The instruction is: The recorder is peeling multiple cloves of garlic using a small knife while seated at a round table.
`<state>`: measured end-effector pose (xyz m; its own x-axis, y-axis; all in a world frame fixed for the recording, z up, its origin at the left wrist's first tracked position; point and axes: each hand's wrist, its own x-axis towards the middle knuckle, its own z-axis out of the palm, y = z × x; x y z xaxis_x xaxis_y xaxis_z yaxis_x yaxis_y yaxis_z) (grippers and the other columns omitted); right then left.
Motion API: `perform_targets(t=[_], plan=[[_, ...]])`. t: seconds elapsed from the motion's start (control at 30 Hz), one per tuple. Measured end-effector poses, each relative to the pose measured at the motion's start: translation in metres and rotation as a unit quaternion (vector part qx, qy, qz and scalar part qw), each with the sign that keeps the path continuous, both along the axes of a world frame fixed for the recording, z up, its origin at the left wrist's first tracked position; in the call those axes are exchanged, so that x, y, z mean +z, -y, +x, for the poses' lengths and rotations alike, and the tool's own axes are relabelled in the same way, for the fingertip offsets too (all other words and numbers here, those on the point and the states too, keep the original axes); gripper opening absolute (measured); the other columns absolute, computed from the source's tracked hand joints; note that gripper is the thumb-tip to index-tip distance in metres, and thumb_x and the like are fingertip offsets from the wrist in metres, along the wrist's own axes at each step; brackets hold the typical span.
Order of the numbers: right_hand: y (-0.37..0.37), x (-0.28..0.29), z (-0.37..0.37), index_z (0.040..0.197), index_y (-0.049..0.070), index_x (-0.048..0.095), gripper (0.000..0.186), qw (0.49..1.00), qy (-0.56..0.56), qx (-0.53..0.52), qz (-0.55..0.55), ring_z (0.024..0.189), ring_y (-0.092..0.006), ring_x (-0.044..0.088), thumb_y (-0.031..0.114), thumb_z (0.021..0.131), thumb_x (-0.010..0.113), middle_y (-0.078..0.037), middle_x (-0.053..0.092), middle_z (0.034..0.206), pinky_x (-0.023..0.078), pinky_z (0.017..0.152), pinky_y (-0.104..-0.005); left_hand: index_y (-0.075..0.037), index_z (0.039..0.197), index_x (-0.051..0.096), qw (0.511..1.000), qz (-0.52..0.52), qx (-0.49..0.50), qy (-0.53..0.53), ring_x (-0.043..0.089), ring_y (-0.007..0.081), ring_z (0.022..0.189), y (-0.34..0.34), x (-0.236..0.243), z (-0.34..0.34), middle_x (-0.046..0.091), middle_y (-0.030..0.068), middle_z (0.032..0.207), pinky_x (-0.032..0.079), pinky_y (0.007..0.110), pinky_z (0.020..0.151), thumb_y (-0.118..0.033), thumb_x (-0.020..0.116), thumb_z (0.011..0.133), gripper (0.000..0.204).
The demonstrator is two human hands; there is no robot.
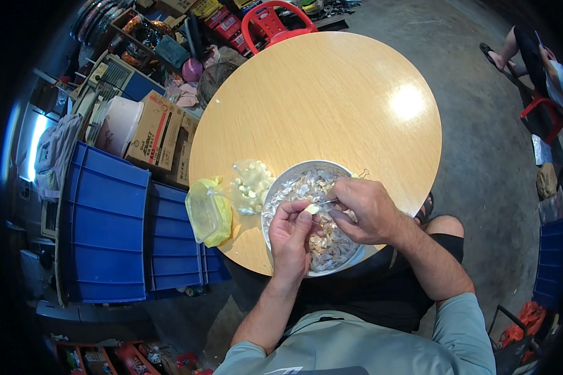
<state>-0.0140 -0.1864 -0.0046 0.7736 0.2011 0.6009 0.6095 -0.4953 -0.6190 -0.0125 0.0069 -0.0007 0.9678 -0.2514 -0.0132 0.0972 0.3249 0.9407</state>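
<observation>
**Garlic clove held over metal bowl, peeling partly done**

A single pale garlic clove point(310, 209) was held just below the centre of the frame, above a round metal bowl point(294, 172). The clove was pinched between the thumb and fingertips of the left hand point(292, 234). The right hand point(366, 209) was closed around a small thin tool point(327, 202), apparently a knife, whose tip was touching or nearly touching the clove; contact could not be settled from this view. Neither hand was spread.

The bowl was filled with papery skins and pale pieces point(322, 244); whole unpeeled cloves among them could not be told apart from loose skin. The bowl sat at the near edge of a round wooden table point(331, 94), overhanging the lap slightly.

Just left of the bowl, a clear plastic bag point(251, 184) holding smooth whitish cloves was recorded, touching or nearly touching the bowl rim. Further left, a yellow-green bag point(210, 215) lay on the table edge.

Progress was judged as partial: a modest heap of peeled cloves was already bagged, one clove was being worked, and the bowl remained well filled. How much of its content was waste could not be determined.

Beyond the table, blue plastic crates point(106, 231) were noted at lower left, cardboard boxes point(156, 131) at upper left, a red plastic chair point(272, 22) at top centre, and a seated person's legs point(513, 53) at upper right.
</observation>
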Motion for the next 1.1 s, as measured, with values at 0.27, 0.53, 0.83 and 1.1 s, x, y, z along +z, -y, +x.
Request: perform_targets(t=[0.27, 0.53, 0.83, 1.1], plan=[[0.000, 0.001, -0.002, 0.096, 0.004, 0.052, 0.028, 0.999, -0.023, -0.001, -0.025, 0.076, -0.0330, 0.064, 0.015, 0.083, 0.073, -0.014, 0.057, 0.081, 0.052, 0.065, -0.0439, -0.005, 0.110, 0.058, 0.998, -0.014, -0.028, -0.058, 0.060, 0.0098, 0.076, -0.002, -0.002, 0.001, 0.064, 0.0048, 0.092, 0.052, 0.024, 0.064, -0.023, 0.058, 0.103, 0.019], [-0.003, -0.004, 0.001, 0.095, 0.003, 0.054, 0.029, 1.000, -0.013, -0.021, -0.014, 0.072, -0.0334, 0.063, 0.016, 0.081, 0.076, -0.014, 0.057, 0.078, 0.050, 0.063, -0.0433, -0.008, 0.105, 0.059, 0.976, -0.070, -0.027, -0.205, 0.057, 0.0087, 0.074, 0.001, 0.003, 0.004, 0.064, 0.0021, 0.091, 0.048, 0.024, 0.063, -0.027, 0.055, 0.105, 0.019], [-0.003, -0.004, 0.000, 0.095, 0.003, 0.053, 0.030, 0.998, -0.037, -0.018, -0.043, 0.076, -0.0339, 0.064, 0.022, 0.085, 0.075, -0.015, 0.058, 0.081, 0.052, 0.065, -0.0445, -0.005, 0.110, 0.059, 0.992, -0.021, -0.037, -0.121, 0.057, 0.0066, 0.077, 0.007, 0.001, 0.001, 0.065, 0.0031, 0.097, 0.048, 0.023, 0.063, -0.020, 0.057, 0.104, 0.017], [-0.005, -0.002, 0.000, 0.092, 0.004, 0.055, 0.029, 0.999, -0.010, -0.021, -0.049, 0.076, -0.0307, 0.065, 0.023, 0.085, 0.076, -0.014, 0.059, 0.080, 0.052, 0.063, -0.0428, -0.005, 0.111, 0.059, 0.997, 0.026, -0.039, -0.061, 0.058, 0.0066, 0.071, 0.002, -0.002, 0.003, 0.064, 0.0025, 0.090, 0.051, 0.023, 0.060, -0.016, 0.055, 0.103, 0.015]])
